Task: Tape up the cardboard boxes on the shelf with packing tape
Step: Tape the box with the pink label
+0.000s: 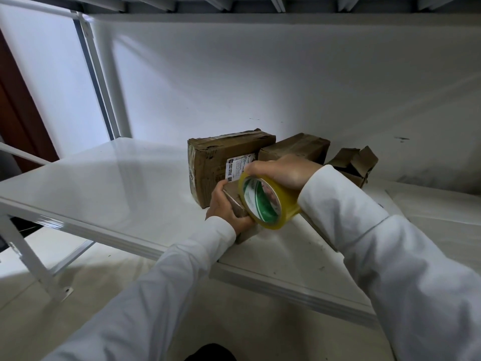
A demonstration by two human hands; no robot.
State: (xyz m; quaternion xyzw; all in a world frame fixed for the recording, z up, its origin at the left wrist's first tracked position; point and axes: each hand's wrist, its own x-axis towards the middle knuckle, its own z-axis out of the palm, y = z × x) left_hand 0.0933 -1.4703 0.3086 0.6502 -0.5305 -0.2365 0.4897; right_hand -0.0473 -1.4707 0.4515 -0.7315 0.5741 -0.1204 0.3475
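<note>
I have a small cardboard box (238, 204) at the front of the white shelf (117, 194), just in front of the labelled box (223, 162), which I'll use as my landmark. My left hand (226, 208) is wrapped round the small box's left side, fingers curled over its top edge, steadying it. My right hand (283, 171) grips the roll of yellowish packing tape (268, 201) from above, the roll held right against the small box and hiding most of it.

I judge I'm at the start of a strip: roll brought to the box, tape about to go down. I can't make out the free end, so the next move calls for finding it, sticking it to the cardboard and drawing the roll across the seam while the left hand keeps the box from sliding.

Right of the labelled box and touching it sits a second box (296, 149); further right, a torn one (354, 162) with flaps sticking up. Behind them is a plain white wall (260, 74), another shelf board (234, 18) overhead, pale floor (234, 308) below.
</note>
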